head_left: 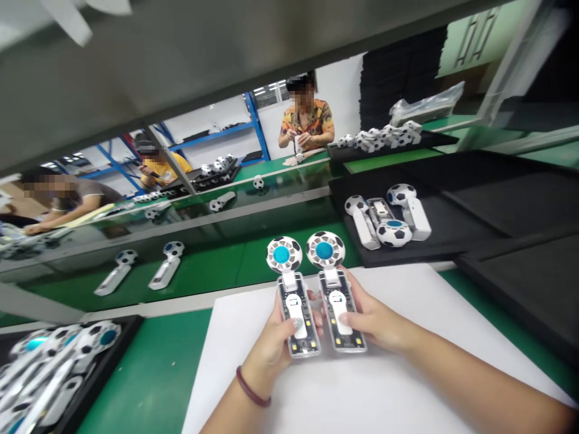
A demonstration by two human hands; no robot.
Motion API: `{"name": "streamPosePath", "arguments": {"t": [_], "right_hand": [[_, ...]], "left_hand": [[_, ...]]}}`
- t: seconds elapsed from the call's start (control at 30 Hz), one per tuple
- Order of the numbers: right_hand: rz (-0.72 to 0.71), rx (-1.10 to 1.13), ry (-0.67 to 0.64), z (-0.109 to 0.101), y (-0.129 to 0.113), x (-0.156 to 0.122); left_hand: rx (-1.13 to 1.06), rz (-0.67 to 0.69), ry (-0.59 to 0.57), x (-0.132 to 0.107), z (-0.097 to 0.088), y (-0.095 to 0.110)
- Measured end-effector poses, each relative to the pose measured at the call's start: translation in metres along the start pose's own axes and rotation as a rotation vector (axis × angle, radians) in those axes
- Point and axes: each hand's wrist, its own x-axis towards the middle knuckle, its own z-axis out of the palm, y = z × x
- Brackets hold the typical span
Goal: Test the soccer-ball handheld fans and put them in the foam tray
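A clear-cased handheld gadget (pixel 289 295) with a black-and-white soccer-ball head and blue hub sits gripped in the left hand (pixel 269 352), its twin (pixel 332 304) wrapped in the right hand (pixel 373 319), both over a white paper sheet (pixel 407 307) on a green workbench (pixel 151 374). White-handled units lie on a black tray (pixel 452 208) at right, more heap in a black tray (pixel 131 325) at near left, and a co-worker in a patterned shirt (pixel 307 120) sits at far bench.
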Motion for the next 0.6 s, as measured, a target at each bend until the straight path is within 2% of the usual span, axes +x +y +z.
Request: {"name": "streamPosePath", "arguments": {"t": [0.23,0.43,0.6], "right_hand": [[-0.023,0.068,-0.003,0.019,-0.02,-0.01],[-0.058,0.039,-0.042,0.034,-0.032,-0.014],[-0.117,0.033,-0.074,0.046,-0.044,-0.017]], "left_hand": [[-0.019,0.123,-0.071,-0.006,0.008,0.016],[0.091,0.217,-0.026,-0.017,0.026,0.034],[0.186,0.281,-0.012,-0.021,0.031,0.042]]}}
